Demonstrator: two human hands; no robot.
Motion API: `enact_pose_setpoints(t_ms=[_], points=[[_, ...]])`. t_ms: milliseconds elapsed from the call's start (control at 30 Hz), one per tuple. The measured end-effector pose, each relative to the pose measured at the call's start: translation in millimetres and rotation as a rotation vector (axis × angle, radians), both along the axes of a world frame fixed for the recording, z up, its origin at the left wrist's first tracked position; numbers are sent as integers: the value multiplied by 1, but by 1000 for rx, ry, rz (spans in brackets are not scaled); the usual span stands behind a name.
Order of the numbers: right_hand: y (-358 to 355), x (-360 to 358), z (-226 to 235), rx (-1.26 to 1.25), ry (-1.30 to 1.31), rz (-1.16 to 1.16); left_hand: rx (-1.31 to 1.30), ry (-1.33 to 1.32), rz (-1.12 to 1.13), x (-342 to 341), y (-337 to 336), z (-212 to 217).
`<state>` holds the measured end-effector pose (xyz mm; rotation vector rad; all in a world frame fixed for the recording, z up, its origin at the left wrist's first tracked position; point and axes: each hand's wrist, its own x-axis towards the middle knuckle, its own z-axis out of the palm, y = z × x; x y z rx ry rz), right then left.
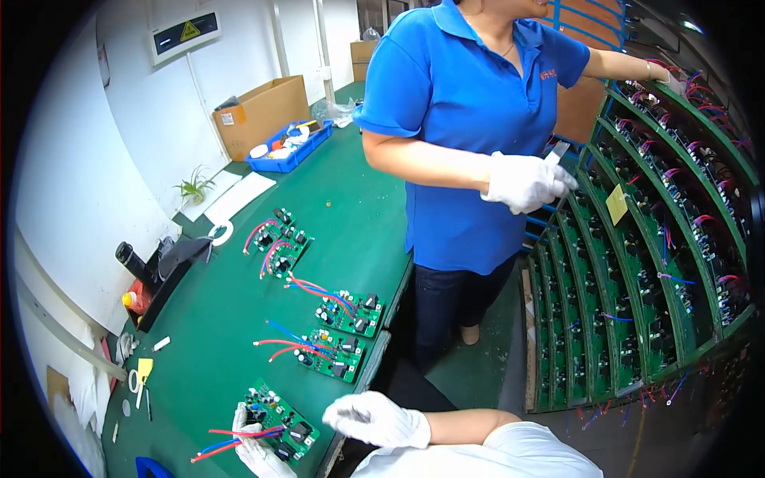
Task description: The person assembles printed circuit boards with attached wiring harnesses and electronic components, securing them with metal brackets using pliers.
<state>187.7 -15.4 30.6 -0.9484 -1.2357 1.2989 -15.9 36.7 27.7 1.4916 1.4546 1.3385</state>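
A green circuit board [280, 416] with black components and red and blue wires is near the table's front edge, slightly tilted. My left hand [259, 452], in a white glove, grips its left and lower side; the wires cross over the glove. Just right of the board, apart from it, is my gloved right hand [376, 420], its fingers loosely bent with nothing visible in them. Farther along the table edge lie two similar boards, a nearer circuit board [331, 356] and a farther circuit board [351, 312]. Beyond them, more small boards [277, 243] sit close together.
A co-worker in a blue shirt [478, 151] stands across the table's right edge, one gloved hand on a rack [637, 263] filled with circuit boards. On the green table [215, 319] are a black bin [171, 283], tape roll [221, 233], blue tray [291, 151] and cardboard box [263, 119].
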Motion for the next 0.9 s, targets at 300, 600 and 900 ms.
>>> enact_pose_setpoints(t_ms=[300, 600, 900], points=[[-3, -19, 6, 254, -33, -24, 133, -34, -62, -6, -4, -16], [0, -21, -7, 158, -183, 59, -8, 108, 25, 3, -12, 1], [0, -22, -41, -72, -52, 43, 35, 83, 12, -26, 6, -39]])
